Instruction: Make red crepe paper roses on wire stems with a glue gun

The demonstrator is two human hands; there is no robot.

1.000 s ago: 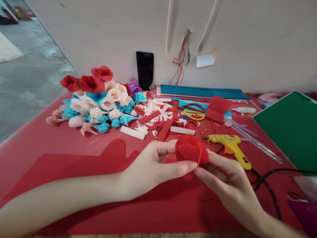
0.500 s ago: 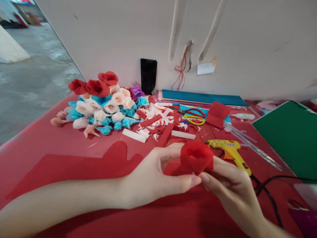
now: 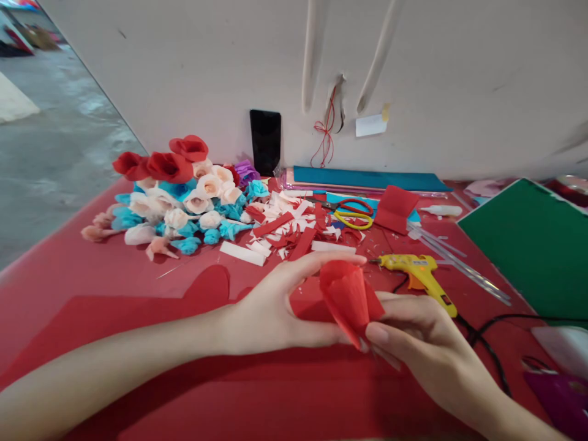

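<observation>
A red paper flower [image 3: 346, 295], tilted on its side, is between my two hands above the red table. My right hand [image 3: 418, 337] pinches its narrow base between thumb and fingers. Around its left side curves my left hand [image 3: 285, 306], index finger behind the petals and thumb under the base, partly hidden by the flower. Red paper sheets [image 3: 124, 318] lie beneath my left arm. Just behind the flower, the tip of a yellow glue gun [image 3: 416, 269] points left.
Paper flowers [image 3: 174, 202] are heaped at the back left. Paper scraps [image 3: 294, 226], scissors [image 3: 353, 214] and a folded red piece [image 3: 395, 209] lie behind my hands. A phone [image 3: 266, 142] leans on the wall. A green board [image 3: 528, 245] and black cable [image 3: 493, 355] are at right.
The flower has tipped from facing me to lying sideways, its side now showing. My left index finger has extended behind it. The whole view has shifted slightly.
</observation>
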